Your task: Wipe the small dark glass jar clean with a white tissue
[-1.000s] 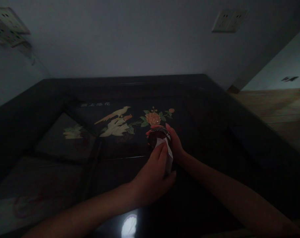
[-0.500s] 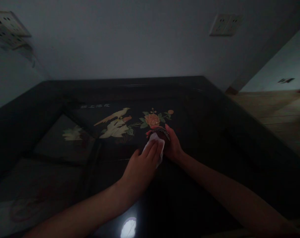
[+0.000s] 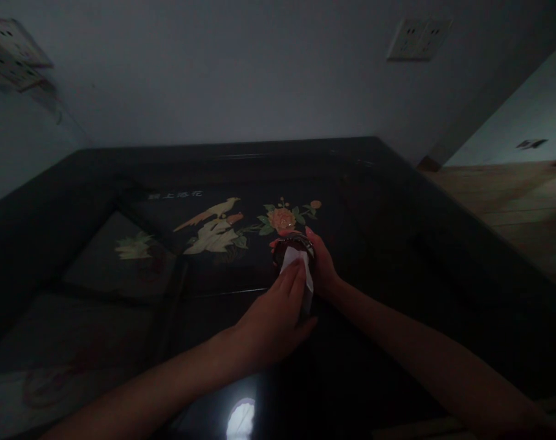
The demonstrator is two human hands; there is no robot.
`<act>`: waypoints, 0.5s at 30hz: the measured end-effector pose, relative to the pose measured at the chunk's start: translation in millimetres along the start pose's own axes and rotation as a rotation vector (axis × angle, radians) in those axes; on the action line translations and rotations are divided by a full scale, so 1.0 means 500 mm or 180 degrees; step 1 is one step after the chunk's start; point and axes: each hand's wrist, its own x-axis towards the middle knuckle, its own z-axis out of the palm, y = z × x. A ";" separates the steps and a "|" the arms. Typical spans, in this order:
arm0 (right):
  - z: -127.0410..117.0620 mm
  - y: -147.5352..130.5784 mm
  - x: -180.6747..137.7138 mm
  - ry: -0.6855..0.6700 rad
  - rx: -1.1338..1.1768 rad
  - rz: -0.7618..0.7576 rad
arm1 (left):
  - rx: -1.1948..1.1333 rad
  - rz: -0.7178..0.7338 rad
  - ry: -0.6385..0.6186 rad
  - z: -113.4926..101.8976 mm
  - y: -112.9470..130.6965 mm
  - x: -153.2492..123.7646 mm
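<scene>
Tissue point(image 3: 289, 254), white, pressed to a dark round thing point(image 3: 278, 252) w/ shiny rim, just your side of the painted flower point(image 3: 281, 218) on the black table point(image 3: 388, 208). Can't tell if it's cup or bowl, or if it touches the table. Since half a sec ago your L hand point(image 3: 280, 315) has rolled from knuckles-up onto its edge, & the tissue now hangs R of its fingers; prob. means it's meeting a diff. part of the thing. L fingers are close together, gripping the tissue. Your R hand point(image 3: 324, 266), much as it was, is curled round the thing, holding it, fingertips on the side nearest the flower.

L hand & tissue hide most of the thing's near side; light's v. dim. Around: painted bird point(image 3: 213, 211) L of flower; wall point(image 3: 241, 73) beyond flower, w/ sockets point(image 3: 16, 46) far L of it & a socket plate point(image 3: 419, 40) to its R; wood floor point(image 3: 520, 201) well R of flower; bright glare point(image 3: 241, 418) on table, nearer you than flower.
</scene>
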 end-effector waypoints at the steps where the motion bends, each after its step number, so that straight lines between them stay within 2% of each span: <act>1: 0.000 -0.001 0.000 0.0007 0.0008 0.0014 | -0.0314 0.0000 0.0108 0.003 0.005 0.002; 4: 0.000 -0.001 -0.001 -0.0012 -0.0032 -0.0029 | -0.1155 -0.0037 0.0390 0.006 0.017 0.006; 7: 0.001 -0.002 -0.001 -0.0013 -0.0089 -0.0082 | -0.1407 -0.0043 0.0403 0.006 0.018 0.006; 9: 0.002 -0.003 -0.001 -0.0005 -0.0048 -0.0024 | -0.1089 0.0006 0.0342 0.004 0.012 0.005; 15: 0.004 -0.003 -0.001 -0.0030 -0.0091 -0.0050 | 0.0698 0.0114 0.0056 -0.031 -0.012 0.007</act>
